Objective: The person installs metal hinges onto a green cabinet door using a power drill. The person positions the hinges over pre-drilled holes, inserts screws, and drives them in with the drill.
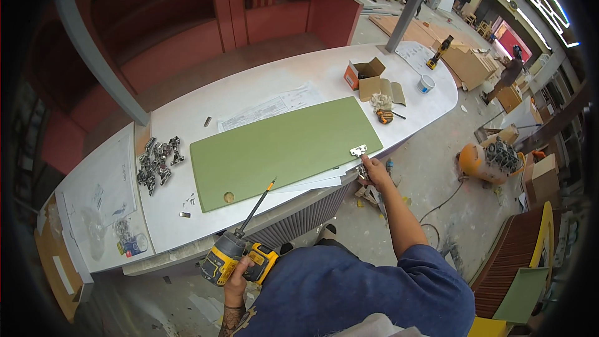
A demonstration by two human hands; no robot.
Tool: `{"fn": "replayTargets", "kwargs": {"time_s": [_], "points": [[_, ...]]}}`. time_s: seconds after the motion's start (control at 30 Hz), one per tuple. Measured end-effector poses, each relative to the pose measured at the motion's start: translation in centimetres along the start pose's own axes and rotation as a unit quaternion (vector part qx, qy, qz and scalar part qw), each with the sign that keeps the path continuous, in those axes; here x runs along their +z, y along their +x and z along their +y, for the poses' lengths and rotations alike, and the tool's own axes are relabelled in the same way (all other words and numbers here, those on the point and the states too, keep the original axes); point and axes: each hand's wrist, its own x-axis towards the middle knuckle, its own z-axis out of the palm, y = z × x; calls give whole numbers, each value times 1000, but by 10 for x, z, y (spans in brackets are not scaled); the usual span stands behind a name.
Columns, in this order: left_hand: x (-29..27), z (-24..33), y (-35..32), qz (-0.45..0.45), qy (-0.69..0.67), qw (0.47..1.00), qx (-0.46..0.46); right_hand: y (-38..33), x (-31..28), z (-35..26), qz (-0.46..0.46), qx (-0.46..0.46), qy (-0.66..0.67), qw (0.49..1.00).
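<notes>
One yellow and black drill (224,259), held low in left hand (236,282), with fingers curled closely around the handle. Long bit (254,209) directed upward to the right, with tip seen against the green board (281,143); touching or apart, not possible to tell. Right hand (374,171) at the right front corner of this board, with thumb and fingers narrow on a silver hinge (359,150), its plate lying on the green surface. Board flat on the white table (165,228), with a round hole (229,197) near its left front corner. Just beside that corner, some small screws (189,201) and a short metal piece (185,214). Farther left, a heap of hinges (156,162). Behind the board, paper drawings (262,112); to the right, an orange box (353,77), opened, and a white tub (426,83). Near the far end, a second drill (438,55). On the floor, well apart, an orange compressor (477,162). Beyond the table, red shelves (271,22); far right, another person (508,75) in dark clothes.
</notes>
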Motion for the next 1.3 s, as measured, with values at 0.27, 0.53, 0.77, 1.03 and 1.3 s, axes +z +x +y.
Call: {"fn": "replayTargets", "kwargs": {"time_s": [0.27,0.53,0.77,1.03,1.3], "points": [[1,-8,12,-28,39,998,33,-7,8,-28,11,50,-57,997],[-12,-10,-1,-22,5,1000,4,-7,-3,-8,-6,69,-6,998],[-2,-1,6,7,-11,1000,13,-1,-4,-9,-43,35,41,998],[-26,-15,-20,13,-33,999,-6,5,23,-11,-47,5,50,998],[-19,-15,11,-10,-46,999,3,-11,10,-14,14,26,26,999]]}}
